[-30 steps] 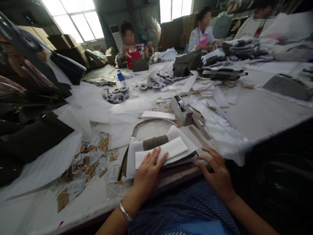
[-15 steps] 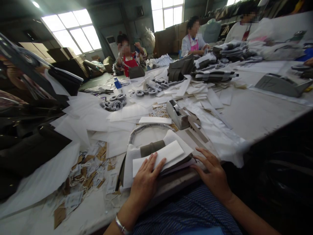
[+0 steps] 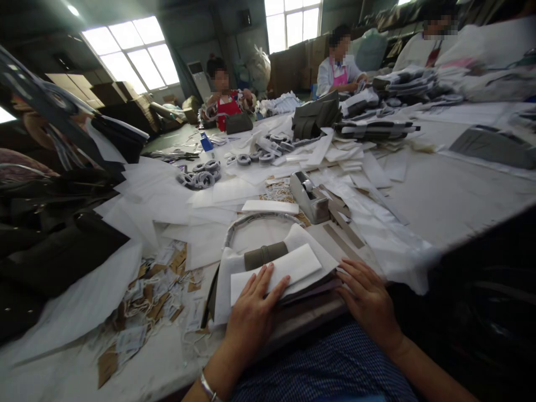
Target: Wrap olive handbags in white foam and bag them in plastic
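Observation:
An olive-grey handbag (image 3: 264, 255) lies at the table's near edge, partly covered by white foam sheets, its wrapped handle (image 3: 268, 219) arching away from me. My left hand (image 3: 255, 304) rests on a folded white foam strip (image 3: 278, 274) on top of the bag, fingers stretched out and slightly spread. At the bag's right end is my right hand (image 3: 368, 298), its fingers extended and touching the edge of the foam and bag. Whether its fingertips pinch anything there is partly hidden, but the fingers look apart. The bag's underside is out of sight.
A tape dispenser (image 3: 309, 198) stands beyond the bag, beside another foam strip (image 3: 270, 207). Tags with cords (image 3: 154, 290) are scattered left. Dark bags (image 3: 62, 262) fill the left side. Wrapped handle rings (image 3: 201, 174) and a second dispenser (image 3: 492, 146) lie farther off. Several people sit across the table.
My right hand has closed in slightly on the bag's right end, its fingers now nearer the foam corner. My left hand stays on the strip. The whole view has shifted slightly.

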`<state>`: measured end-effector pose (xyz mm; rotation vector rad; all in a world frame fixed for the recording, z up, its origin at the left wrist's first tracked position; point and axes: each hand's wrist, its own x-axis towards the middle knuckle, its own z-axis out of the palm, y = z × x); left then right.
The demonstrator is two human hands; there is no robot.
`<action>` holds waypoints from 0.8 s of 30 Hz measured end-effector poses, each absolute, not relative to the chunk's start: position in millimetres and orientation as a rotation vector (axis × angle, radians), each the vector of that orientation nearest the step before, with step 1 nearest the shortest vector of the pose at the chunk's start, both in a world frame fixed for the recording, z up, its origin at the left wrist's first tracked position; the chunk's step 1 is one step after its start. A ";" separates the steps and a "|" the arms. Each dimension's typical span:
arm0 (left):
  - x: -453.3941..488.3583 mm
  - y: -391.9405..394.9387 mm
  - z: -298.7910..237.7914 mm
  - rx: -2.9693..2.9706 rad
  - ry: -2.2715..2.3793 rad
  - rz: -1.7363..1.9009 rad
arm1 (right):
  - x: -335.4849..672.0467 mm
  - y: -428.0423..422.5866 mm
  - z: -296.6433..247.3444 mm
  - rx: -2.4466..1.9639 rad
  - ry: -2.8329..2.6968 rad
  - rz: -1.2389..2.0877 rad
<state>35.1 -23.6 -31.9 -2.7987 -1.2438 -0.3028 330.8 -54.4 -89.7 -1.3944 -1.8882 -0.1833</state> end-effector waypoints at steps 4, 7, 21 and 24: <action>35.2 -23.4 -33.7 -2.794 -1.243 -0.320 | 329.9 -59.6 -81.6 -1.425 -1.869 -0.173; 35.4 -23.7 -38.3 -2.765 -1.234 -0.342 | 324.5 -62.9 -57.2 -1.389 -1.832 -0.192; 66.8 -29.4 -54.9 -2.533 -1.120 -0.386 | 287.3 -27.8 -65.6 -1.078 -2.213 -0.173; 67.1 -29.7 -61.8 -2.503 -1.080 -0.443 | 290.6 -35.2 -56.2 -1.051 -2.231 -0.153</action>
